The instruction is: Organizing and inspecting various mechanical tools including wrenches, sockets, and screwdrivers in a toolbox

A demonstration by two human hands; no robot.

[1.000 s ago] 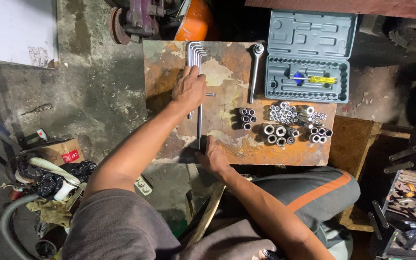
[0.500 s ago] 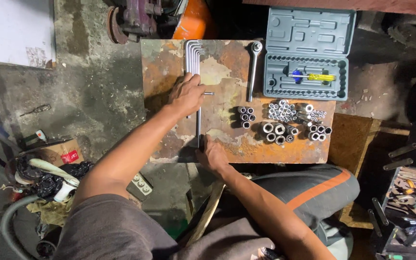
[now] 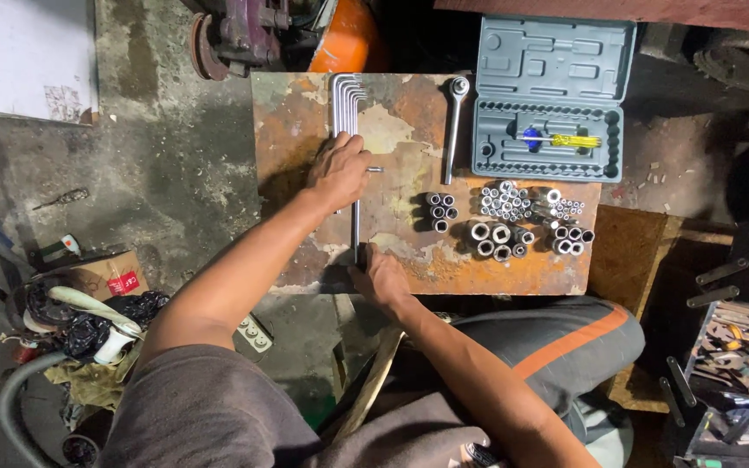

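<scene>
Hex keys (image 3: 348, 102), long L-shaped and silver, are laid side by side in a row near the far left corner of the rusty counter (image 3: 409, 130), their bent ends at the far edge. One long key (image 3: 355, 227) is stretched from under the left hand (image 3: 340, 170) down toward the near edge, and a short key tip (image 3: 375, 169) is seen poking out to the right of that hand. The left hand is laid palm down over the lower ends of the row, fingers curled over the shafts; whether anything is truly gripped cannot be told. The right hand (image 3: 381, 276) is set at the near edge, its fingertips pinched on the lower end of the long key.

To the right of the row, a ratchet wrench (image 3: 453, 126) is laid lengthwise, its round head toward the far edge. Near the middle, a small cluster of dark sockets (image 3: 440, 211) is stood on end; further toward the right edge, a larger group of silver sockets (image 3: 522, 221) is gathered in rows. At the far right corner, an open grey plastic tool case (image 3: 550, 95) is placed, with a yellow-and-blue screwdriver handle (image 3: 561, 139) held in its tray.

Below the near edge, dark trousers with an orange stripe (image 3: 565, 342) are seen. On the concrete floor (image 3: 158, 165) to the left of the counter, a cardboard box (image 3: 101, 276) and a grey hose (image 3: 10, 403) are found.
</scene>
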